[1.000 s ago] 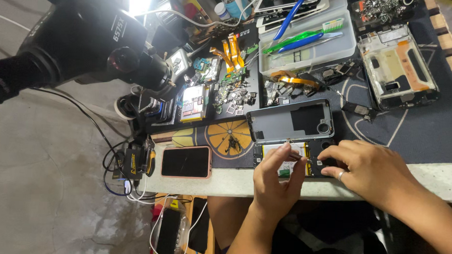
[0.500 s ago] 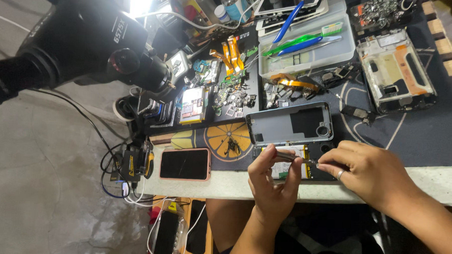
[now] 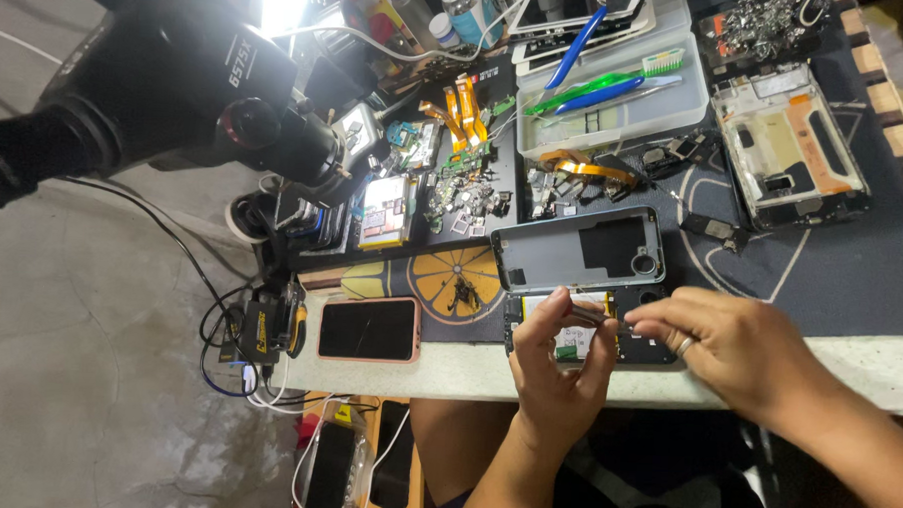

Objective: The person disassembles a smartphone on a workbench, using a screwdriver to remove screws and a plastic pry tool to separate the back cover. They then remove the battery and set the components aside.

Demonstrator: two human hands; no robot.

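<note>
Head view shows me the opened phone [image 3: 589,334] lying at the tabletop's [image 3: 848,363] near edge, directly beneath both hands, my left hand [image 3: 558,363] pinching slim tweezers [image 3: 588,312] above it, my right hand [image 3: 734,344] curled loosely at its right end, apparently gripping nothing.

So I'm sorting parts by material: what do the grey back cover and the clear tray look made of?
The grey back cover looks like matte plastic: dull, even sheen, cut-out holes. The clear tray seems translucent, glossy plastic; the tools inside show through its wall.
</note>
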